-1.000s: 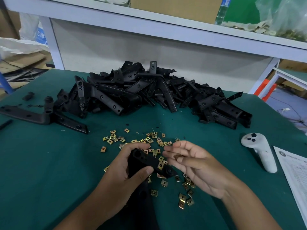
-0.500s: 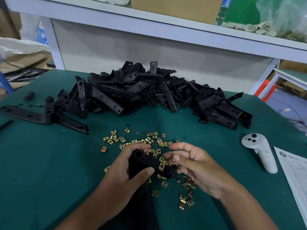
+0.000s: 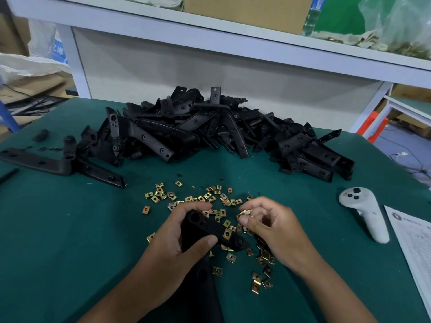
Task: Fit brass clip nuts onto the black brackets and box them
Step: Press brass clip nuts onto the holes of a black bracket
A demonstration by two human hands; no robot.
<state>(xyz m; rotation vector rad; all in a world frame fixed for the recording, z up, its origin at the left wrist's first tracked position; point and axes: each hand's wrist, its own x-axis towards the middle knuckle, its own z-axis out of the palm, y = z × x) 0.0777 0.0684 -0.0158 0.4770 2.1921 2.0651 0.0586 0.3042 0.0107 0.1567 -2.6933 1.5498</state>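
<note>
Two hands: left hand (image 3: pixel 172 248) grips bracket (image 3: pixel 214 231); right hand (image 3: pixel 275 231) pinches clip nut (image 3: pixel 245 213).

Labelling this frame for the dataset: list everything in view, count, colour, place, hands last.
held bracket: one, black, near centre, one brass nut already on it
pinched clip nut: one, brass, at the right hand's fingertips
loose clip nuts: dozens, brass, scattered on the mat around both hands
bracket pile: many, black, heaped across the far side of the mat
lone long bracket: one, black, far left, beside the pile
controller: one, white, on the mat at right
paper sheet: one, white, printed, right edge
table mat: one, dark green, covers the table
shelf: one, white, above and behind, holding boxes and bags
left hand: grips the held bracket
right hand: pinches the clip nut
</note>
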